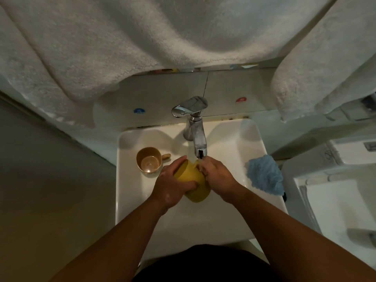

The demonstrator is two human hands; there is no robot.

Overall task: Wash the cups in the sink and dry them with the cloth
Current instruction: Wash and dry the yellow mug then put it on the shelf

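Note:
A yellow cup (193,180) lies tilted over the white sink (250,143), just below the tap spout. My left hand (173,184) grips the cup's body, fingers curled round it. My right hand (217,176) is at the cup's far end under the spout; its fingertips are hidden behind the cup. A tan cup (149,161) with a handle stands upright on the left of the basin, apart from both hands. A blue cloth (264,174) lies on the sink's right rim.
A chrome tap (194,127) stands at the back middle of the sink, its spout right above my hands. White towels (142,37) hang overhead and at the right (317,74). A grey wall is on the left.

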